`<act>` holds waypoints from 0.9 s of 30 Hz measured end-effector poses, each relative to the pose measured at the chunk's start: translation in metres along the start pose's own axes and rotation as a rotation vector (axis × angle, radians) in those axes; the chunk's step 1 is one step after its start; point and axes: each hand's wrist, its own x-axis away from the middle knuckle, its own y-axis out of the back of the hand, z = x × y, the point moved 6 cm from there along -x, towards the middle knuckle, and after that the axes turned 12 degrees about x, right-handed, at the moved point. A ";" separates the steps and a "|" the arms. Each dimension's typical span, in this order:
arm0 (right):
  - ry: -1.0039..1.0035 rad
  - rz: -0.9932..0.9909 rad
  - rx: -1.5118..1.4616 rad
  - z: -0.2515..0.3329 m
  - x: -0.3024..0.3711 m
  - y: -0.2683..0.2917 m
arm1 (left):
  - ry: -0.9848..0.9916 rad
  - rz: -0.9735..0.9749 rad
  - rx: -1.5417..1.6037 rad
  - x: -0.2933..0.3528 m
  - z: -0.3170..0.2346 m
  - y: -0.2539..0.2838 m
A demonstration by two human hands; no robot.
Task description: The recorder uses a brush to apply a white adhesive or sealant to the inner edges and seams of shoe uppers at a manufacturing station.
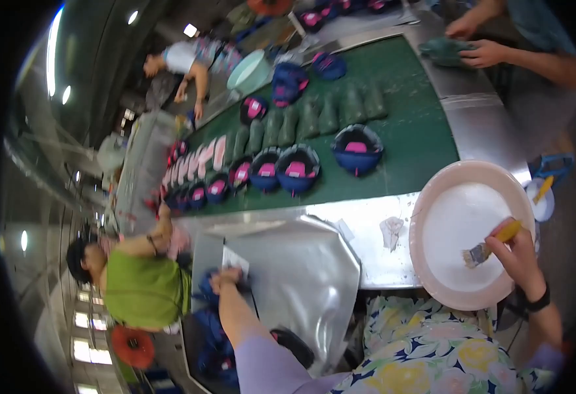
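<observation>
— Down at the near right of the head view, what is the right hand (pixel 517 253) doing?

— It is closed around the yellow handle of a small brush (pixel 491 243), bristles tipped down onto the white inside of a wide pink basin (pixel 432 197). Held low like that, I judge the bristles are picking up whatever lies in the basin.

— And the left hand (pixel 225 279)?

— Further left, resting on a small white sheet (pixel 235 261) at the edge of a crumpled silvery sheet (pixel 301 276). The fingers look curled and pressing down, probably to keep the piece from sliding. Whether they pinch anything I cannot tell.

— What lies beyond on the surface?

— A steel surface (pixel 366 226) runs along the near side, then a green belt (pixel 406 131) farther off. Blue and pink shoe uppers (pixel 298 169) stand in a row along it, open side up, with dark green pieces (pixel 314 118) lined up behind them.

— Other people?

— One person in a green top (pixel 143 289) at the left, beside the blue pieces. Another person's hands (pixel 475 39) at the far right hold a green piece. A small cup with a yellow stick (pixel 540 197) sits right of the basin.
</observation>
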 end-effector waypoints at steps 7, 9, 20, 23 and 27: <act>0.079 0.006 -0.103 0.048 -0.138 0.003 | -0.074 -0.493 0.162 0.106 -0.046 -0.012; 0.105 -0.021 -0.165 0.061 -0.132 0.008 | -0.405 -0.515 0.510 0.129 -0.078 0.031; -0.146 0.177 -0.066 0.003 -0.010 -0.028 | -1.204 0.243 0.838 0.218 -0.271 -0.093; -0.053 0.059 0.034 -0.009 -0.007 -0.012 | -1.294 -0.004 0.706 0.243 -0.292 -0.048; 0.077 0.276 0.189 -0.003 -0.023 -0.074 | -1.317 -0.398 0.345 0.240 -0.299 -0.049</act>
